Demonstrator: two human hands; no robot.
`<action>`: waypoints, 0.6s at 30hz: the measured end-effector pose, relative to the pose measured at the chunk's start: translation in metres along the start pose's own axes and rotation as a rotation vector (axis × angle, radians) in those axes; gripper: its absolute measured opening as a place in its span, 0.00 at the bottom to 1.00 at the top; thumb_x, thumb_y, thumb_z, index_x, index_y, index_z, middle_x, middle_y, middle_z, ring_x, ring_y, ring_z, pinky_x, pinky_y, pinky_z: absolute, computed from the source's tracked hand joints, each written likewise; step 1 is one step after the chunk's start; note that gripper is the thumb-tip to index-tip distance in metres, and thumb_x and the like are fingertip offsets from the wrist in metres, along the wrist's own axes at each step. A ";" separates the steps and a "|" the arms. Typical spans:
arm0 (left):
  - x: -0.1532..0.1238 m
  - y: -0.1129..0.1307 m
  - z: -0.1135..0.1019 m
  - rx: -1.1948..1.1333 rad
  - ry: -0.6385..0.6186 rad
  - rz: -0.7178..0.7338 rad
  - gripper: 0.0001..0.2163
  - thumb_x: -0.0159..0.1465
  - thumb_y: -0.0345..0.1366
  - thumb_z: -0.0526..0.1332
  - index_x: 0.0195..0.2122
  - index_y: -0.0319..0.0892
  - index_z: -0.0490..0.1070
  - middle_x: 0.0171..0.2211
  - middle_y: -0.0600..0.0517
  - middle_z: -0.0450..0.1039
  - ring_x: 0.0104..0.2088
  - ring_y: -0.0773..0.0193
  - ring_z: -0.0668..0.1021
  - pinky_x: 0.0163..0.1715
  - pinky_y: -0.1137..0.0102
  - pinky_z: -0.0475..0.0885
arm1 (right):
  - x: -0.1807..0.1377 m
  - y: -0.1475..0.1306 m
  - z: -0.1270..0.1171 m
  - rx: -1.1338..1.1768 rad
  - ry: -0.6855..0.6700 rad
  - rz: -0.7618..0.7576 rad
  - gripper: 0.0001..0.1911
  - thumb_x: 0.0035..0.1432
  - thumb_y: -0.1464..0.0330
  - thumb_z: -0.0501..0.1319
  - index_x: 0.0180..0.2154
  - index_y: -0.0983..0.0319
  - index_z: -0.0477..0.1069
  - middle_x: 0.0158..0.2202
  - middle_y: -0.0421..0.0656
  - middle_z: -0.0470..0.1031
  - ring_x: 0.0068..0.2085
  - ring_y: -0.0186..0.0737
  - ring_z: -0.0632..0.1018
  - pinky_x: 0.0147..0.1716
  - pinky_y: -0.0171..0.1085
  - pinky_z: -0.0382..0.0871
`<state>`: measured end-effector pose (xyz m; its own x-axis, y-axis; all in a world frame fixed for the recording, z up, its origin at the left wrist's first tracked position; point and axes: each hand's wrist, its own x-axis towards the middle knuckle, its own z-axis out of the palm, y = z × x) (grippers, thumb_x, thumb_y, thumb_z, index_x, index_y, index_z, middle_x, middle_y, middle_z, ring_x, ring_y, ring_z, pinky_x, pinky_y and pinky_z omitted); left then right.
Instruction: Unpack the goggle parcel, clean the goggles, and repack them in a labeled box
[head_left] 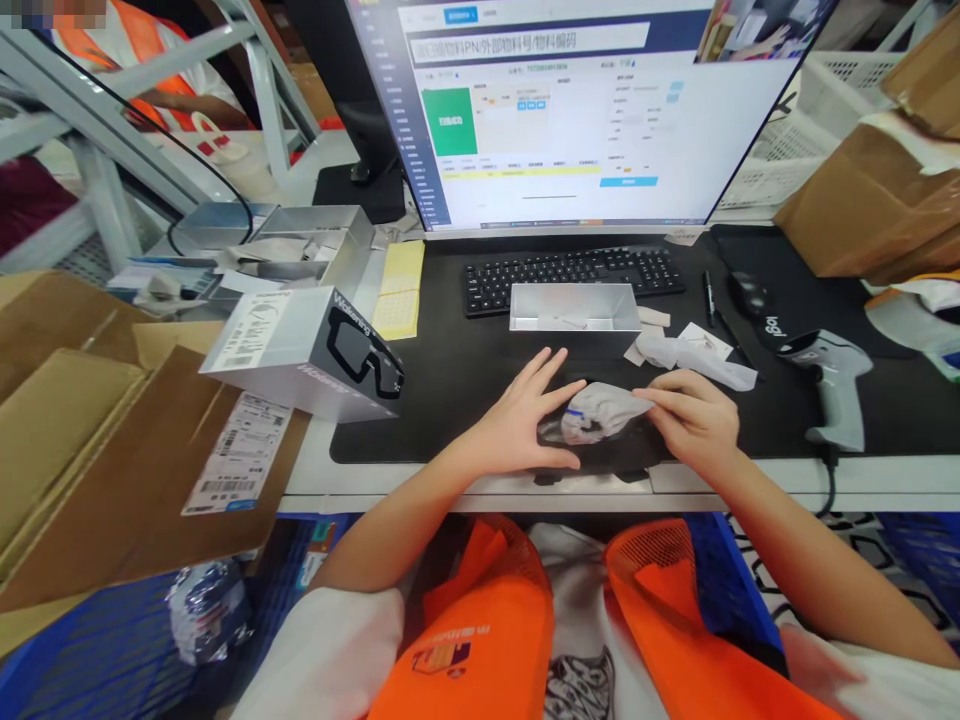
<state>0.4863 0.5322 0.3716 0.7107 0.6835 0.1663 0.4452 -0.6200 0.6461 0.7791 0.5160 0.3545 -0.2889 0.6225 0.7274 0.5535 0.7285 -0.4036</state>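
A crumpled whitish pouch [600, 412] with a small blue mark lies on the black desk mat, and a dark edge shows beside it. My right hand [694, 418] pinches the pouch's right end between thumb and fingers. On its other side, my left hand [525, 415] is open with fingers spread, close around the pouch's left end; I cannot tell whether it touches. Just beyond sits an open silver box tray [574, 308]. To the left stands a grey goggles box [307, 350] printed with dark goggles. What is inside the pouch is hidden.
Behind are a keyboard [574, 277] and a lit monitor [540, 140]. White paper scraps [694, 355], a mouse [748, 295] and a barcode scanner [832, 385] lie right. An open cardboard box [135, 470] stands left. Another person in an orange vest [142, 60] is beyond the metal frame.
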 end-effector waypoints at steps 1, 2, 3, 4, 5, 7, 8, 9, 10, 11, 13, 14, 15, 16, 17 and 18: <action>0.000 0.000 0.000 0.002 -0.003 -0.007 0.47 0.56 0.59 0.73 0.72 0.45 0.60 0.77 0.37 0.37 0.76 0.37 0.42 0.71 0.38 0.52 | -0.004 0.000 0.004 0.052 0.061 0.073 0.11 0.65 0.75 0.63 0.44 0.56 0.81 0.40 0.44 0.81 0.39 0.40 0.81 0.38 0.40 0.75; 0.001 0.000 0.000 0.004 -0.005 -0.011 0.48 0.55 0.59 0.73 0.72 0.45 0.60 0.77 0.37 0.37 0.76 0.37 0.42 0.71 0.38 0.51 | -0.007 -0.002 0.008 0.104 0.108 0.138 0.11 0.65 0.75 0.63 0.43 0.56 0.81 0.42 0.44 0.81 0.41 0.41 0.82 0.41 0.41 0.77; 0.001 0.000 0.000 0.007 -0.005 -0.014 0.48 0.55 0.60 0.73 0.72 0.45 0.60 0.77 0.37 0.37 0.76 0.37 0.41 0.71 0.38 0.51 | -0.009 -0.004 0.013 0.154 0.141 0.196 0.10 0.65 0.74 0.64 0.42 0.56 0.81 0.43 0.44 0.82 0.43 0.42 0.83 0.43 0.43 0.78; 0.001 0.000 0.000 0.009 -0.004 -0.016 0.48 0.55 0.60 0.73 0.72 0.45 0.59 0.77 0.37 0.37 0.76 0.37 0.42 0.71 0.38 0.51 | -0.010 -0.007 0.017 0.203 0.165 0.249 0.09 0.66 0.74 0.64 0.42 0.56 0.82 0.44 0.44 0.83 0.44 0.43 0.83 0.45 0.43 0.78; 0.001 0.000 0.001 0.011 -0.003 -0.017 0.48 0.56 0.60 0.73 0.72 0.45 0.59 0.77 0.37 0.37 0.76 0.37 0.42 0.71 0.38 0.51 | -0.010 -0.010 0.021 0.246 0.189 0.303 0.08 0.66 0.73 0.64 0.41 0.57 0.82 0.44 0.44 0.83 0.45 0.43 0.83 0.47 0.44 0.78; 0.002 0.000 0.001 0.012 -0.001 -0.025 0.47 0.57 0.60 0.72 0.73 0.46 0.58 0.77 0.38 0.38 0.76 0.38 0.42 0.71 0.38 0.51 | -0.007 -0.016 0.027 0.308 0.260 0.415 0.06 0.67 0.70 0.64 0.41 0.57 0.82 0.43 0.44 0.84 0.44 0.43 0.84 0.48 0.44 0.79; 0.002 -0.001 0.001 0.011 -0.002 -0.030 0.47 0.57 0.60 0.72 0.73 0.47 0.58 0.77 0.38 0.38 0.76 0.38 0.42 0.71 0.38 0.51 | -0.005 -0.018 0.030 0.329 0.311 0.467 0.06 0.67 0.68 0.65 0.40 0.58 0.82 0.42 0.44 0.84 0.43 0.43 0.84 0.47 0.44 0.79; 0.002 0.000 0.002 0.011 -0.001 -0.035 0.47 0.57 0.60 0.72 0.73 0.47 0.57 0.77 0.38 0.39 0.76 0.38 0.42 0.71 0.38 0.51 | -0.002 -0.019 0.032 0.352 0.370 0.511 0.05 0.67 0.67 0.65 0.40 0.58 0.82 0.40 0.44 0.84 0.42 0.43 0.84 0.46 0.43 0.79; 0.002 0.000 0.002 0.012 -0.001 -0.040 0.46 0.58 0.59 0.72 0.73 0.48 0.57 0.77 0.39 0.39 0.76 0.39 0.42 0.71 0.38 0.51 | 0.001 -0.019 0.034 0.376 0.430 0.546 0.05 0.66 0.66 0.66 0.39 0.58 0.82 0.39 0.43 0.84 0.41 0.43 0.84 0.45 0.42 0.79; 0.002 0.000 0.002 0.014 -0.002 -0.046 0.46 0.58 0.59 0.72 0.73 0.47 0.58 0.76 0.39 0.40 0.76 0.39 0.42 0.71 0.39 0.51 | 0.004 -0.018 0.036 0.402 0.491 0.578 0.05 0.66 0.65 0.67 0.39 0.58 0.81 0.37 0.43 0.83 0.40 0.42 0.84 0.44 0.42 0.79; 0.001 0.001 0.001 0.019 -0.010 -0.059 0.46 0.58 0.59 0.72 0.73 0.47 0.58 0.76 0.39 0.40 0.76 0.40 0.42 0.71 0.39 0.51 | 0.012 -0.014 0.039 0.463 0.609 0.636 0.05 0.63 0.64 0.68 0.38 0.59 0.80 0.36 0.42 0.82 0.38 0.42 0.83 0.43 0.43 0.79; 0.001 0.002 0.001 0.022 -0.016 -0.067 0.46 0.58 0.60 0.71 0.73 0.46 0.58 0.76 0.39 0.40 0.76 0.40 0.42 0.71 0.39 0.51 | 0.016 -0.011 0.039 0.490 0.665 0.660 0.05 0.62 0.64 0.69 0.37 0.59 0.79 0.35 0.41 0.81 0.37 0.41 0.82 0.43 0.43 0.79; 0.001 0.003 0.001 0.024 -0.025 -0.076 0.46 0.59 0.60 0.71 0.73 0.46 0.58 0.76 0.39 0.40 0.76 0.41 0.42 0.71 0.40 0.51 | 0.020 -0.007 0.039 0.503 0.725 0.677 0.06 0.59 0.64 0.70 0.36 0.59 0.77 0.34 0.40 0.80 0.36 0.41 0.82 0.43 0.44 0.78; 0.001 0.003 0.000 0.026 -0.033 -0.083 0.45 0.59 0.60 0.70 0.73 0.45 0.58 0.77 0.39 0.40 0.76 0.41 0.42 0.71 0.40 0.51 | 0.026 -0.003 0.036 0.505 0.784 0.689 0.07 0.56 0.65 0.71 0.34 0.59 0.76 0.33 0.40 0.78 0.36 0.40 0.81 0.44 0.44 0.78; 0.001 0.004 0.000 0.027 -0.040 -0.088 0.45 0.60 0.60 0.70 0.73 0.46 0.58 0.77 0.40 0.40 0.76 0.41 0.42 0.71 0.40 0.51 | 0.031 0.001 0.032 0.502 0.842 0.694 0.08 0.53 0.64 0.71 0.33 0.59 0.75 0.33 0.39 0.77 0.36 0.40 0.80 0.45 0.44 0.78; 0.001 0.005 -0.001 0.028 -0.044 -0.091 0.45 0.60 0.60 0.70 0.73 0.46 0.58 0.77 0.40 0.40 0.76 0.41 0.42 0.72 0.40 0.51 | 0.037 0.006 0.026 0.501 0.873 0.704 0.10 0.52 0.62 0.70 0.33 0.59 0.73 0.33 0.39 0.76 0.37 0.39 0.79 0.46 0.43 0.77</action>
<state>0.4887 0.5301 0.3754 0.6897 0.7203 0.0741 0.5236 -0.5668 0.6361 0.7516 0.5506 0.3647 0.6783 0.6644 0.3140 -0.0401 0.4601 -0.8870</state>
